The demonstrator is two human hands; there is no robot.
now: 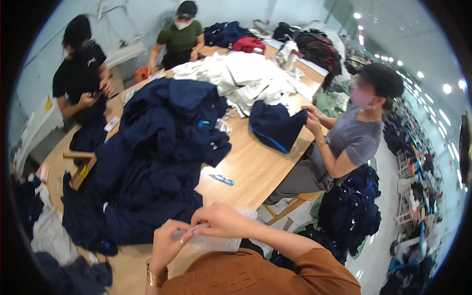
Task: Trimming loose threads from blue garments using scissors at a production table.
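1. Honestly, watching remotely, my main worry is the clear plastic point(211, 242) down at 6 o'clock, held by the left hand point(167, 242) and right hand point(220, 221). It looks thin and slick, so a weak pinch could let it slip.
2. Snagging's my next one. The navy pile point(147, 152) runs up toward 11 o'clock, close to the left hand, so a sideways tug might drag cloth along. The gold bracelet point(156, 274) could catch too.
3. A blue hand tool point(222, 179) lies on the bench point(246, 172), about 1 o'clock from the hands. A careless reach might knock it, I reckon.
4. Fingers: both sets meet, tips pinched onto the plastic's edge with barely any gap, the right coming in from around 2 o'clock. I can't tell how hard either squeezes.
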